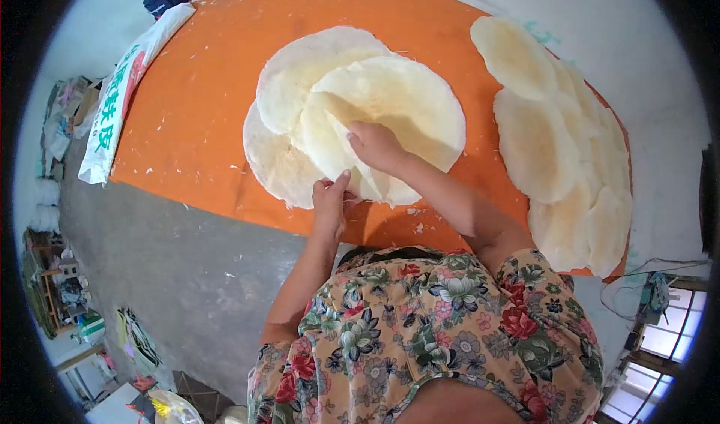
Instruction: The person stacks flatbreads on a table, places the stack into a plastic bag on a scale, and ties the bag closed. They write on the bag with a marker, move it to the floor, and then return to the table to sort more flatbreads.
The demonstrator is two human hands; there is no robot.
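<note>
A pile of large, thin, pale round sheets lies overlapped on an orange mat. My right hand rests flat on the topmost sheet, which is lifted and curled at its near edge. Just below it, my left hand pinches the near rim of a sheet between thumb and fingers. A second row of the same round sheets lies overlapping along the mat's right side, apart from both hands.
A white printed sack lies along the mat's left edge. Grey concrete floor spreads to the near left, with clutter and bags at its far left. White flakes dot the mat. A window shows at lower right.
</note>
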